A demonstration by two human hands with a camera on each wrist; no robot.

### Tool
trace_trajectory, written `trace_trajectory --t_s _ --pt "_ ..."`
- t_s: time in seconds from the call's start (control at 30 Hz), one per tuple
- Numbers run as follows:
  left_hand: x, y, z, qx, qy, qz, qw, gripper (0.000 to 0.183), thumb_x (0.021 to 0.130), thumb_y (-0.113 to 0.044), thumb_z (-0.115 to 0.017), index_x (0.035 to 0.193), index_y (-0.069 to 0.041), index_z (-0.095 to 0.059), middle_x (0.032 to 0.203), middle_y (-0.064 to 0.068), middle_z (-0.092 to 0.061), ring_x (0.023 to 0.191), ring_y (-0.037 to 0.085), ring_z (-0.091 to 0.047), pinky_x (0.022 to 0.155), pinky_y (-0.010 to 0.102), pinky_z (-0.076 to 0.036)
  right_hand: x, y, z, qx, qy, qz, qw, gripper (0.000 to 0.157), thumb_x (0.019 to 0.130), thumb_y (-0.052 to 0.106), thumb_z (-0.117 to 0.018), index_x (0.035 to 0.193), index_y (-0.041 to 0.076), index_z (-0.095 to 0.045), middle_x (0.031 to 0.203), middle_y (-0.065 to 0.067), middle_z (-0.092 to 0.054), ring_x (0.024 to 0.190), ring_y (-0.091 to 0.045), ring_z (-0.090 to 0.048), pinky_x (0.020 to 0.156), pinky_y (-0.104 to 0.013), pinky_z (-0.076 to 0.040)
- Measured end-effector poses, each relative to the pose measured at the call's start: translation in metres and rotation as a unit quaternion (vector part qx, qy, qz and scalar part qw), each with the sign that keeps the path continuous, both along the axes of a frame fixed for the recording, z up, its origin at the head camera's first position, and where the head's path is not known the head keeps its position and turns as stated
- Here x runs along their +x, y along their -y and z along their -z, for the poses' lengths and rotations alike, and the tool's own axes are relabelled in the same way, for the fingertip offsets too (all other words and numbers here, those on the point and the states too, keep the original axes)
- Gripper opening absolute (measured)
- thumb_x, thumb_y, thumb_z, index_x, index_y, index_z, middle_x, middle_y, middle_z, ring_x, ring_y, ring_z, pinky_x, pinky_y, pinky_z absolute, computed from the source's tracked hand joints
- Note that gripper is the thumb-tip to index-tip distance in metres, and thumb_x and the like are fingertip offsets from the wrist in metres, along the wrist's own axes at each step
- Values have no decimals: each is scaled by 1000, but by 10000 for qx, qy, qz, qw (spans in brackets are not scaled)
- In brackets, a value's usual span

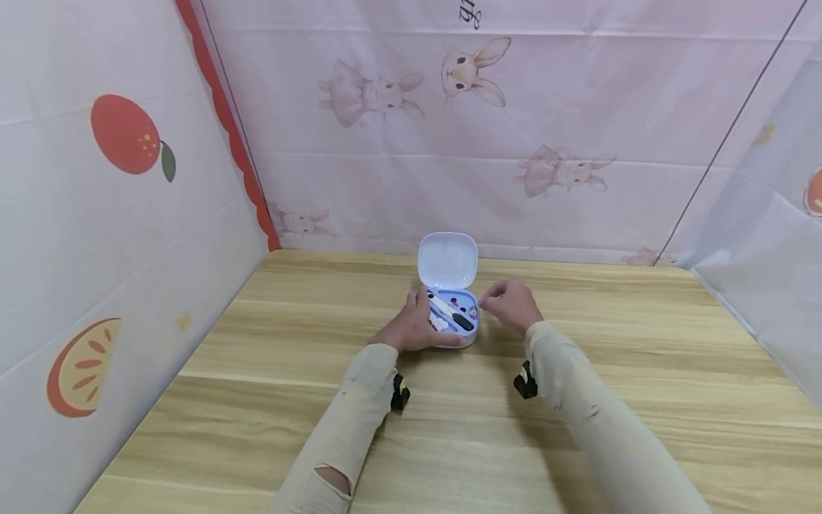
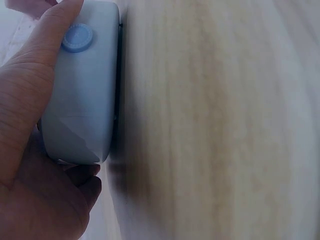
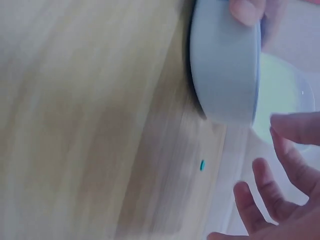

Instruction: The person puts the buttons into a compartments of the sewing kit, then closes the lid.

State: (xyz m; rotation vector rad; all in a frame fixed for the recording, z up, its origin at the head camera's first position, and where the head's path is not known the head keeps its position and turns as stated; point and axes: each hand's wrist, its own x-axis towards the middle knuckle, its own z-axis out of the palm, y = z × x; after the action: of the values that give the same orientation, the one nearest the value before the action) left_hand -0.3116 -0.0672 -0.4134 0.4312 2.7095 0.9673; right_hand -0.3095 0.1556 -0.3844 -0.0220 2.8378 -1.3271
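Observation:
A small pale-blue sewing-kit box (image 1: 474, 334) sits on the table with its white lid (image 1: 447, 260) raised at the back. Inside lie a white tool with a black end (image 1: 461, 321), its kind unclear, and several small dark and pink pieces. My left hand (image 1: 416, 327) grips the box from its left side, the thumb along the front wall by a round blue catch (image 2: 77, 38). At the box's right edge is my right hand (image 1: 511, 303). Its thumb and index fingertips meet, the other fingers spread loosely; whether something tiny is between them cannot be made out.
A tiny teal piece (image 3: 202, 165) lies on the wooden table (image 1: 462, 442) right of the box. Printed cloth walls rise behind and on both sides, the back one (image 1: 398, 193) close behind the lid. Dark straps (image 1: 399, 392) hang under the cuffs.

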Motion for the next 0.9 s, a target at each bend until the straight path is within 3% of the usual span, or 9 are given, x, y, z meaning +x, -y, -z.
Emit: trace_trajectory --t_s 0.2,0.33,0.4,0.53,0.77,0.9 --pt "0 0 0 36 21 -23 10000 140 68 -70 -83 163 -14 4 161 13 -13 130 32 -40 107 47 -40 -3 -10 0 235 -400 446 9979 17 88 15 -67 95 0 -72 100 -15 -69 92 -28 -57 78 -38 -46" --pt "-1 0 1 -21 -36 -42 10000 140 68 -70 -82 163 -14 3 160 13 -15 130 31 -41 107 47 -40 -7 -14 7 937 -572 336 9934 19 87 13 -68 97 -1 -73 110 -20 -70 103 -38 -59 89 -51 -46" --pt "-1 0 1 -58 -53 -51 10000 140 68 -71 -82 163 -14 2 159 13 -17 129 31 -42 106 46 -41 -8 -14 11 1381 -503 161 9890 24 88 15 -67 105 -1 -74 121 -25 -65 113 -45 -55 96 -60 -41" --pt "-1 0 2 -95 -76 -36 9999 139 68 -71 -82 163 -13 2 156 13 -20 127 31 -43 105 46 -42 -10 -14 18 2094 -161 -194 9775 34 92 17 -62 123 3 -70 138 -32 -47 121 -54 -42 98 -71 -28" --pt "-1 0 2 -56 -84 -22 9999 140 68 -69 -83 163 -13 3 158 14 -19 129 31 -42 106 47 -41 -15 -15 33 2593 90 -304 9653 40 99 20 -55 136 11 -65 142 -30 -41 125 -55 -34 102 -79 -11" --pt "-1 0 1 -61 -67 -25 10000 140 68 -70 -83 163 -12 3 158 14 -18 129 32 -42 107 47 -41 -15 -14 33 2686 304 -342 9622 41 102 22 -51 140 13 -63 142 -30 -40 126 -55 -33 103 -80 -5"
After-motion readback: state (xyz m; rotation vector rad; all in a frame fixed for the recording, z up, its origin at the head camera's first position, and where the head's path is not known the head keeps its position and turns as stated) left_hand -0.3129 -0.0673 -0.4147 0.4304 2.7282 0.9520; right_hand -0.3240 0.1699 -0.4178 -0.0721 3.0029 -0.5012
